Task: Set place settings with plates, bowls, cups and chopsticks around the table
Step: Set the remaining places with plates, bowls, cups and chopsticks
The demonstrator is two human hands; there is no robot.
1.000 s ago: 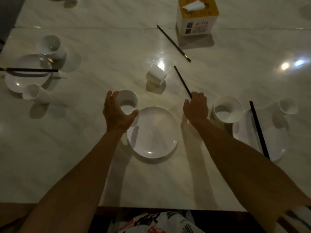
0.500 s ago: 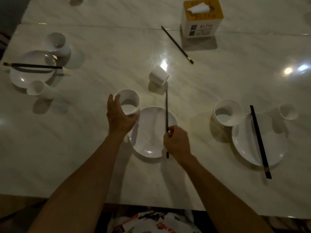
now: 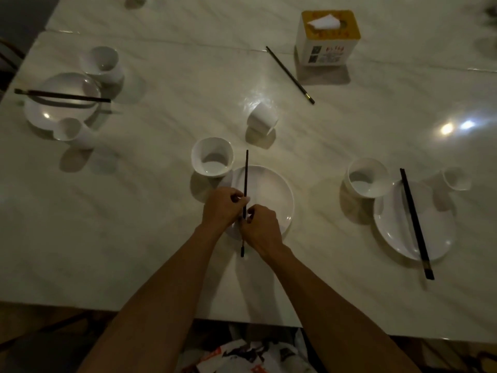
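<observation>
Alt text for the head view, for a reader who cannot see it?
The left hand and right hand hold a thin dark chopstick over a round white plate beside a white bowl on a pale marble table.

One wide-angle view, worn on the person's head, faces forward and steeply down over the pale glossy marble-patterned table [image 3: 134,251]. It sits close: both forearms enter from 6 o'clock, and the left hand [image 3: 223,208] and right hand [image 3: 262,228] meet on a thin black chopstick [image 3: 245,173] at centre. The yellow-topped white tissue box [image 3: 326,49] lies farthest, toward 1 o'clock
</observation>
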